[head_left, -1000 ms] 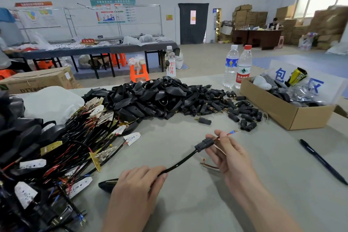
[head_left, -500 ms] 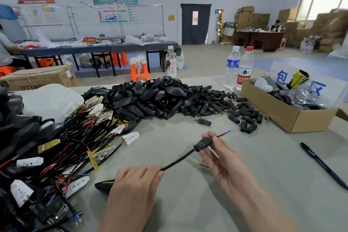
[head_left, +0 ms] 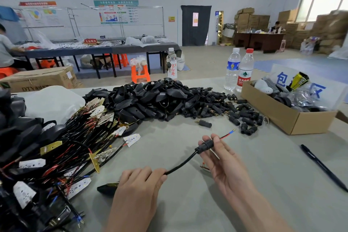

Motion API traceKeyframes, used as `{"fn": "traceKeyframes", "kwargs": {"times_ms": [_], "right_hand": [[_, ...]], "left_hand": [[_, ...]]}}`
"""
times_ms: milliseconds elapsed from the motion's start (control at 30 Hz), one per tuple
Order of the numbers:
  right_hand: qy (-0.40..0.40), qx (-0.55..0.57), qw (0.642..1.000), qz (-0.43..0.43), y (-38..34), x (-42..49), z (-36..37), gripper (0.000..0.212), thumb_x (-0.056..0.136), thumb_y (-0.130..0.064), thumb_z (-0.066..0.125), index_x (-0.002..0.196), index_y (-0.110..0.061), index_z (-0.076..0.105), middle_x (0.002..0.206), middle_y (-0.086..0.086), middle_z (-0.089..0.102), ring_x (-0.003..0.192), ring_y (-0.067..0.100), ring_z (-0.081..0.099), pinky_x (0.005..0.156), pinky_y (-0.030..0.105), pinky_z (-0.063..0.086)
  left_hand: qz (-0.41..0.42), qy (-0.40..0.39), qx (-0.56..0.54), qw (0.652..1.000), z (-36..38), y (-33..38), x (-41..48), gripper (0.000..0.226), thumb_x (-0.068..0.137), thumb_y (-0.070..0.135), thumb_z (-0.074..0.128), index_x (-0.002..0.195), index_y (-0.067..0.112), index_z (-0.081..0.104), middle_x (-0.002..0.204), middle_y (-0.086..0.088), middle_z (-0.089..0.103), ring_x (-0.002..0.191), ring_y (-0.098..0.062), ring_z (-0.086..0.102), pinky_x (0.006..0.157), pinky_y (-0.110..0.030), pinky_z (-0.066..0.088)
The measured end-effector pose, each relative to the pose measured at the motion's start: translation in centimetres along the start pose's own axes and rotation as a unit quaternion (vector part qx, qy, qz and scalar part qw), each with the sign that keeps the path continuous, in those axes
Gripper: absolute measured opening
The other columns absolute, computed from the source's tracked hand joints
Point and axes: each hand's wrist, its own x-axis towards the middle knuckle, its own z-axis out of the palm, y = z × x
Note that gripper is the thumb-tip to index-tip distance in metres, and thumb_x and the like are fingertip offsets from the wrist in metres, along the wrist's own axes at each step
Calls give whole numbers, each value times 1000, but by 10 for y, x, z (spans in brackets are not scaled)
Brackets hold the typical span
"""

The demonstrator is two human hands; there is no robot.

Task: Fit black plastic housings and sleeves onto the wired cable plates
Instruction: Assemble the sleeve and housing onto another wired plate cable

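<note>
Cable work fills the lower centre of the frame. The left hand point(head_left: 138, 188) rests knuckles-up on the grey desk point(head_left: 263, 184), its fingers point(head_left: 157, 174) curled and pinching a black cable point(head_left: 181, 163) near its lower end. From that pinch the cable rises toward the upper right into the right hand point(head_left: 226, 165), whose palm faces the camera. Its fingers point(head_left: 216, 141) and thumb grip a black sleeve point(head_left: 205, 145) threaded on the cable. Red and blue wire ends point(head_left: 228, 133) stick out past the fingertips toward the upper right. A black housing point(head_left: 106, 188) lies on the desk at the left edge of the left hand, partly hidden by it.

At the left of the frame lies a tangle of wired plates point(head_left: 75, 147). Above the hands, in the middle, sits a heap of loose housings point(head_left: 150, 98), with loose sleeves point(head_left: 222, 107) spread to its right. A cardboard box point(head_left: 286, 118) stands at the right, with two water bottles point(head_left: 244, 69) just behind its left corner. A black pen point(head_left: 323, 169) lies at the lower right.
</note>
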Motion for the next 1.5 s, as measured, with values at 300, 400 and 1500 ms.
{"fn": "traceKeyframes", "kwargs": {"times_ms": [300, 400, 1500], "right_hand": [[-10, -17, 1000, 5, 0, -1, 1, 28, 73, -23, 72, 95, -5, 74, 94, 12, 75, 84, 21, 74, 66, 28, 61], [-7, -56, 998, 0, 1, -2, 1, 21, 74, -28, 72, 80, -8, 76, 83, 9, 74, 76, 19, 74, 65, 25, 61], [-46, -112, 993, 15, 23, -10, 8, 32, 71, -35, 72, 77, -5, 65, 78, 13, 72, 72, 21, 73, 64, 26, 60]], "left_hand": [[-7, 0, 9, 1000, 0, -3, -1, 40, 100, 35, 39, 87, 22, 74, 65, 5, 53, 58, -23, 60, 70, -33, 37], [-11, 3, 22, 1000, -2, -4, 1, 40, 99, 35, 40, 86, 22, 75, 64, 4, 52, 56, -23, 58, 70, -34, 36], [-47, -4, -14, 999, -23, 3, 9, 35, 94, 29, 45, 84, 17, 75, 65, 5, 59, 57, -23, 62, 72, -32, 36]]}}
